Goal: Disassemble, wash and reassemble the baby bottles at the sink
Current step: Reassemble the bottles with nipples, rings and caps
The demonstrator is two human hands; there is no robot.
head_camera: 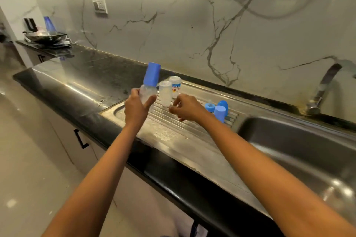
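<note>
My left hand grips a clear baby bottle with a blue cap, held upright above the left end of the steel drainboard. Two clear bottle bodies stand upside down on the ribs just behind: one close to my hands, another with a printed label farther back. My right hand hovers beside the nearer body with loosely curled fingers and holds nothing. To the right lie a blue collar with a teat, a blue cap and another blue piece.
The steel sink basin lies to the right, with a chrome tap at the wall behind it. Black countertop stretches left to a wok on a cooktop. A wall socket sits above.
</note>
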